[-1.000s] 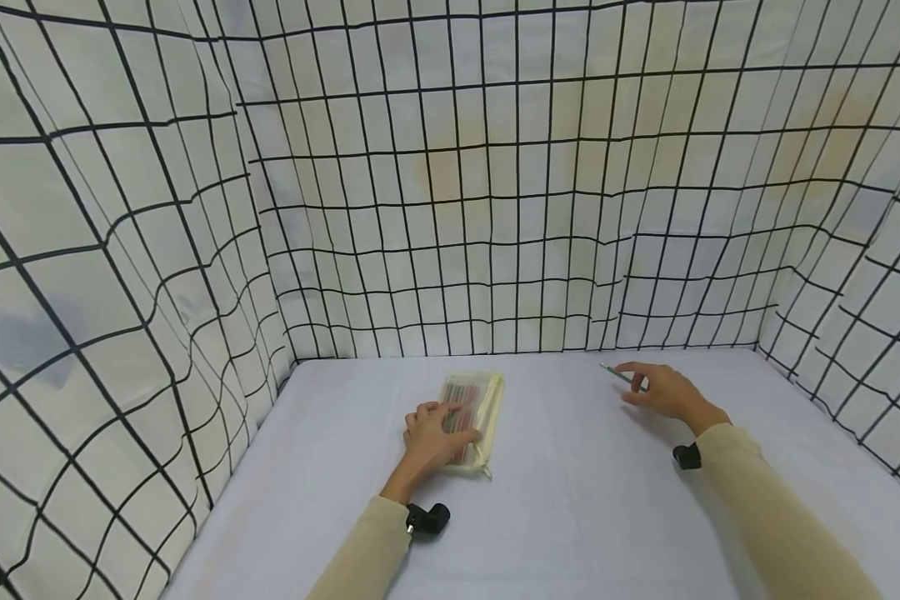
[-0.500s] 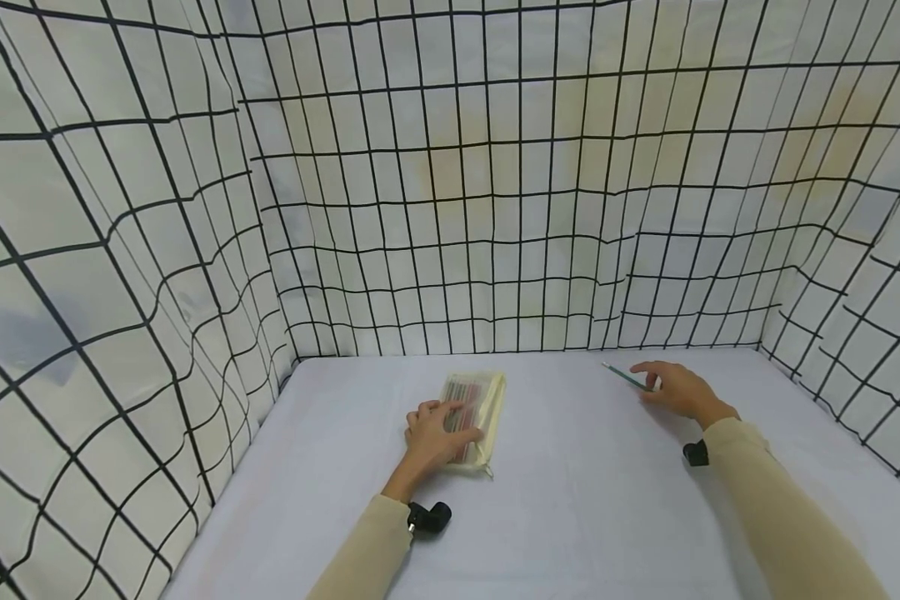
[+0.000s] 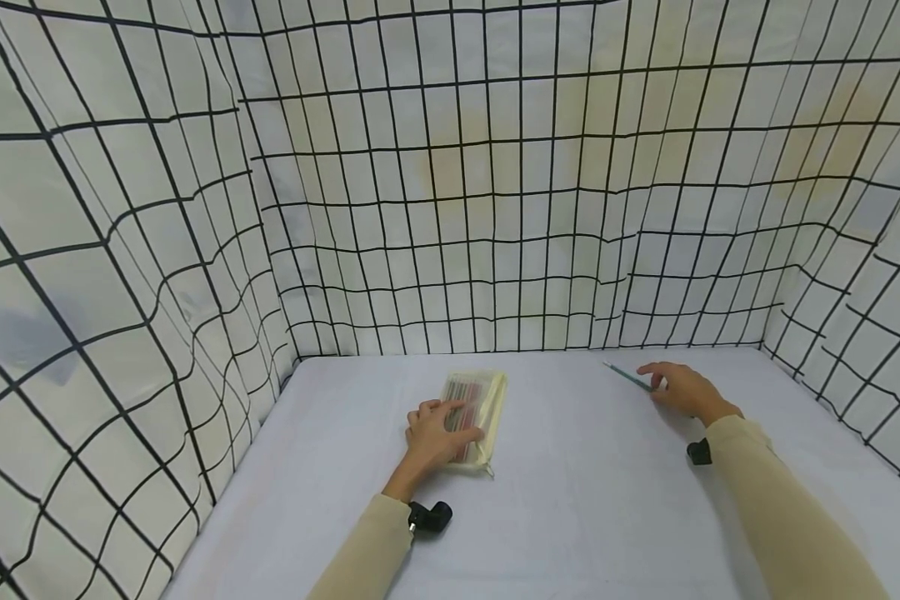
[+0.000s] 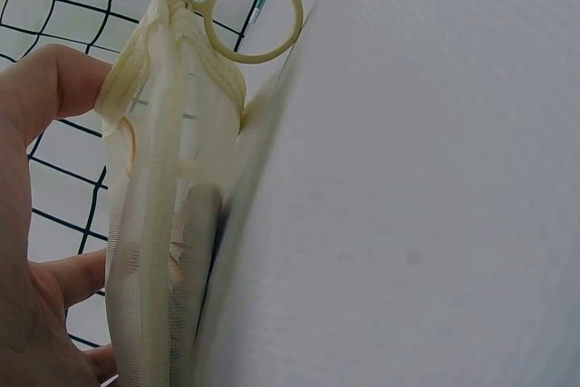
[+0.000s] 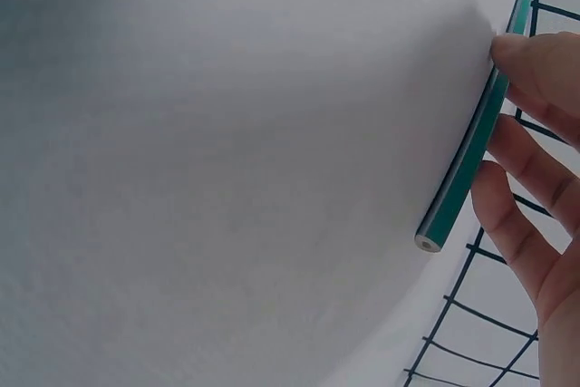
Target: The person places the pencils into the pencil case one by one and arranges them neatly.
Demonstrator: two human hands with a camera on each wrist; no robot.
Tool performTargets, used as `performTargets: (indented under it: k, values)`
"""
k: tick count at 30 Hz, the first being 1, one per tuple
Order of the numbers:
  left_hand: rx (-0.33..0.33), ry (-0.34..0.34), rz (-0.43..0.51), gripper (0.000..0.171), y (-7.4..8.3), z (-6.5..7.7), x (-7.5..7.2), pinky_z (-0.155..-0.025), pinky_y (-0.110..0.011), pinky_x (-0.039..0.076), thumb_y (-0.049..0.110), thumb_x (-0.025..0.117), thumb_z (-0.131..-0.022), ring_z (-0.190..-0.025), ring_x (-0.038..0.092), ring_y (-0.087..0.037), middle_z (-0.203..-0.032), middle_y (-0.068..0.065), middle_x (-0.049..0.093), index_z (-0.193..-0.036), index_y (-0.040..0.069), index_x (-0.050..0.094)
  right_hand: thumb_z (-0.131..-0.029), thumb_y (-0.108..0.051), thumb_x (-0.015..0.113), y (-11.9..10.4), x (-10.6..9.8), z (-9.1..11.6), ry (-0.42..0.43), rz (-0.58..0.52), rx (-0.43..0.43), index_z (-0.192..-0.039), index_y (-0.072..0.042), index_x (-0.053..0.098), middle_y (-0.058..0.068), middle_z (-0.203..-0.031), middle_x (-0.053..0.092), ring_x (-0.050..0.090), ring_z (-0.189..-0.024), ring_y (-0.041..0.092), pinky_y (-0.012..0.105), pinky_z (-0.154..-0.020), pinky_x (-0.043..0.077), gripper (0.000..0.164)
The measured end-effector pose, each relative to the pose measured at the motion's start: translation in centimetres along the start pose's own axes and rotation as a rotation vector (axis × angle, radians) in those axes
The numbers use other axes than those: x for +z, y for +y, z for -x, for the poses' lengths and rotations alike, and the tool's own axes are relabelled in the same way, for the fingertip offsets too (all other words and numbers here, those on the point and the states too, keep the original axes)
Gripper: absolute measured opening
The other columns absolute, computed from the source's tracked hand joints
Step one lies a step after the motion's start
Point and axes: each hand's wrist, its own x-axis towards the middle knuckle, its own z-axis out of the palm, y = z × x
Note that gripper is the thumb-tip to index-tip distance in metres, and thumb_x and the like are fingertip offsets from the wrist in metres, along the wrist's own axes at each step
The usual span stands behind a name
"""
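Observation:
A cream see-through zip pouch (image 3: 482, 392) lies on the white table, with several thin coloured pencils showing through it. My left hand (image 3: 429, 437) rests on it with fingers spread, the thumb over the zip side. In the left wrist view the thumb touches the zip edge of the pouch (image 4: 149, 251), below a round ring pull (image 4: 300, 20). At the right, my right hand (image 3: 682, 392) pinches a teal-green pencil (image 3: 624, 375). In the right wrist view the thumb of the right hand (image 5: 535, 142) overlaps the pencil (image 5: 467, 156), the other fingers lie along its far side, and its near end is flat.
A white cloth-like table surface (image 3: 555, 500) spreads before me. Black netting (image 3: 517, 200) over white sheets walls the back and both sides. Each wrist carries a small black camera (image 3: 429, 517).
My right hand has slid a little to the right along the pencil, so more of the pencil's length shows beyond the fingers. The left hand and pouch stay put.

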Motion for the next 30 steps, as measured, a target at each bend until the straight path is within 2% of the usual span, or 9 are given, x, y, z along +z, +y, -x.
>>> performTargets:
  k: [5, 14, 21, 30]
  values:
    - [-0.005, 0.001, 0.008, 0.072, 0.0, 0.1, 0.1, -0.105, -0.063, 0.031, 0.05, 0.077, -0.073, -0.131, 0.033, -0.042, -0.147, -0.02, 0.043, -0.138, 0.021, 0.063, -0.092, -0.002, 0.064, 0.2, 0.0, 0.2, -0.001, 0.021, -0.017, -0.139, -0.005, 0.059, 0.015, -0.112, 0.068, 0.057, -0.089, 0.026, 0.041, -0.073, 0.049, 0.047]
    - [-0.009, 0.001, 0.006, 0.073, 0.1, 0.1, 0.1, -0.105, -0.062, 0.03, 0.05, 0.077, -0.072, -0.131, 0.033, -0.041, -0.147, -0.02, 0.043, -0.138, 0.021, 0.063, -0.093, 0.003, 0.06, -0.1, 0.2, -0.1, -0.009, 0.061, 0.002, -0.135, -0.007, 0.063, 0.016, -0.111, 0.07, 0.063, -0.1, 0.032, 0.054, -0.085, 0.052, 0.043]
    - [-0.018, -0.005, 0.003, 0.072, 0.0, 0.1, 0.2, -0.106, -0.062, 0.031, 0.051, 0.076, -0.073, -0.131, 0.033, -0.041, -0.148, -0.019, 0.042, -0.138, 0.023, 0.063, -0.093, 0.003, 0.061, -0.6, 0.2, -0.5, -0.04, 0.094, 0.032, -0.134, -0.007, 0.064, 0.015, -0.108, 0.069, 0.061, -0.091, 0.027, 0.05, -0.082, 0.052, 0.042]
    - [-0.009, -0.004, 0.001, 0.074, 0.0, 0.0, 0.1, -0.105, -0.061, 0.031, 0.052, 0.076, -0.074, -0.131, 0.033, -0.04, -0.149, -0.019, 0.042, -0.139, 0.023, 0.062, -0.091, 0.002, 0.063, -0.9, -0.3, -0.3, -0.016, 0.13, -0.007, -0.134, -0.006, 0.063, 0.011, -0.103, 0.068, 0.056, -0.082, 0.023, 0.044, -0.075, 0.05, 0.044]
